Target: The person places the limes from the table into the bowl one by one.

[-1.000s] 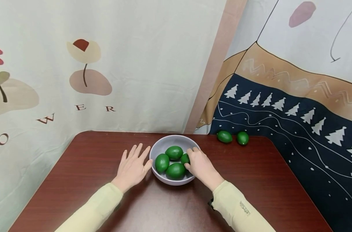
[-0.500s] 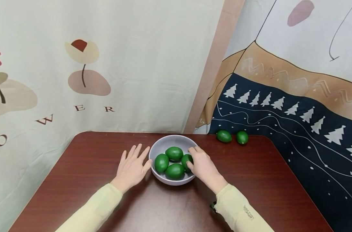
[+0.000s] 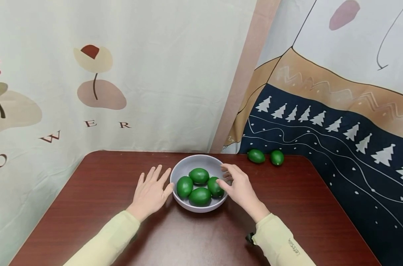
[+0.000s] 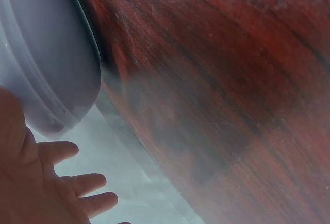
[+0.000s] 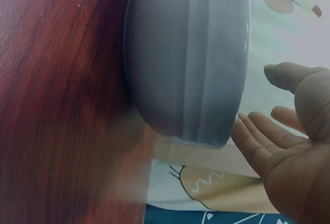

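A grey-lavender bowl [image 3: 201,209] stands on the table with several green limes in it. One lime [image 3: 215,187] lies at the bowl's right side, just under the thumb of my right hand [image 3: 240,186]. That hand hovers over the right rim with its fingers spread and holds nothing; in the right wrist view its fingers are beside the bowl's wall [image 5: 206,64]. My left hand [image 3: 150,194] has its fingers spread, and its thumb is at the left rim. In the left wrist view the bowl [image 4: 56,44] is next to that hand's thumb.
Two more limes, a left one [image 3: 256,156] and a right one [image 3: 276,157], lie at the back right of the brown wooden table [image 3: 195,244]. A patterned curtain [image 3: 155,74] hangs right behind the table's back edge.
My right hand has loosened from the lime in the bowl and moved to the right, over the rim. The lime stays in the bowl. My left hand has hardly moved.
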`<state>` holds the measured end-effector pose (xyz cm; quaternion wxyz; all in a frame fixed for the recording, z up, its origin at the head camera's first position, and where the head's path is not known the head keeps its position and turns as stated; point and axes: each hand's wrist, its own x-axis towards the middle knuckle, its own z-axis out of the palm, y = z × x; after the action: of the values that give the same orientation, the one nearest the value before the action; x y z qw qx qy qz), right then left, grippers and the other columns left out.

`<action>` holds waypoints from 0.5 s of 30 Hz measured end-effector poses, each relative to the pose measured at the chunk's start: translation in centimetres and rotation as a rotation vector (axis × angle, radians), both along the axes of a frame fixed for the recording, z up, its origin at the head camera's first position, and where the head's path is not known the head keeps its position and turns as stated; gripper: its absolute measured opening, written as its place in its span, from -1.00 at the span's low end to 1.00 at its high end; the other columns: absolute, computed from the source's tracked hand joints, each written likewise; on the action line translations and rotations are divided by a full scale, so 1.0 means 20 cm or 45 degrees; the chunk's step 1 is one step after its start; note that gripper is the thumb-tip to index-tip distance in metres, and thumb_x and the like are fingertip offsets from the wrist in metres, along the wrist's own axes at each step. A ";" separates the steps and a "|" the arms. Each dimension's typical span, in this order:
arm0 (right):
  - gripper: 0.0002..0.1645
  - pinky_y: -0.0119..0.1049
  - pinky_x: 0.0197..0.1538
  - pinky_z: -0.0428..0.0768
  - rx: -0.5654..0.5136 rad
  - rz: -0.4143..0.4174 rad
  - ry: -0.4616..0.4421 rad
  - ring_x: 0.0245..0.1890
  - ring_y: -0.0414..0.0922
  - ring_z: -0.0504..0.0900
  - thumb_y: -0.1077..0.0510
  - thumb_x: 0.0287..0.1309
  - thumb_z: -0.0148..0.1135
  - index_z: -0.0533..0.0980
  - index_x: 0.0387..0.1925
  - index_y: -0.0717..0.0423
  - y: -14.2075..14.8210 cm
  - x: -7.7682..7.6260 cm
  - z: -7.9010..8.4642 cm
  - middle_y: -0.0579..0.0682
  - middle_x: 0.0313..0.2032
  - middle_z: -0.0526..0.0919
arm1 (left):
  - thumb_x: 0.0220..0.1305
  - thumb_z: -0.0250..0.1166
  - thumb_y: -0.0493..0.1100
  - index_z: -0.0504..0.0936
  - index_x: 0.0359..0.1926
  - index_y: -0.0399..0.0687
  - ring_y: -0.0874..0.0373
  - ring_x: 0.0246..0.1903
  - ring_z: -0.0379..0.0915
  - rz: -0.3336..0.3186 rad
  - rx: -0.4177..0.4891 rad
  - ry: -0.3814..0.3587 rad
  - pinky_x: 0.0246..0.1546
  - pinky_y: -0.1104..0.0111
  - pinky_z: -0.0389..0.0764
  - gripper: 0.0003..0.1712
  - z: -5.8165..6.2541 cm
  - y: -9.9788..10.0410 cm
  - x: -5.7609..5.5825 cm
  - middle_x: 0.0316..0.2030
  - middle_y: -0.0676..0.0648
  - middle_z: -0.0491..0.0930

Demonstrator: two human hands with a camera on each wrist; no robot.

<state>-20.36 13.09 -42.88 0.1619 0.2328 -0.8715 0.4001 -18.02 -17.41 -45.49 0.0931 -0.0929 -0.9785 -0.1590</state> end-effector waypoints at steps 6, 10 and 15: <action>-0.49 -0.13 -0.10 0.76 -0.030 -0.003 0.006 -0.15 0.02 0.76 0.31 0.10 0.52 0.59 0.10 0.23 0.04 0.00 0.01 0.13 -0.08 0.67 | 0.53 0.07 0.14 0.38 0.52 -0.05 -0.32 0.52 0.08 0.003 -0.007 0.001 0.47 -0.31 0.03 -0.32 0.00 0.00 0.00 0.51 -0.32 0.26; -0.52 -0.10 -0.11 0.76 -0.048 -0.001 -0.008 -0.16 0.06 0.76 0.32 0.14 0.49 0.59 0.10 0.29 0.07 0.00 0.01 0.22 -0.09 0.66 | 0.53 0.06 0.14 0.37 0.52 -0.05 -0.32 0.53 0.06 0.001 -0.006 -0.006 0.47 -0.31 0.02 -0.32 0.00 0.00 0.00 0.51 -0.32 0.24; -0.53 -0.13 -0.10 0.76 -0.056 -0.021 -0.011 -0.16 0.04 0.76 0.32 0.15 0.48 0.59 0.10 0.26 0.12 -0.01 0.01 0.19 -0.10 0.67 | 0.53 0.06 0.14 0.37 0.53 -0.05 -0.32 0.54 0.05 0.000 0.003 -0.014 0.47 -0.30 0.01 -0.32 0.00 0.00 0.00 0.52 -0.33 0.24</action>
<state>-20.53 15.48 -42.74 0.1668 0.2202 -0.8650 0.4189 -18.03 -17.38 -45.54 0.0878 -0.0919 -0.9788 -0.1606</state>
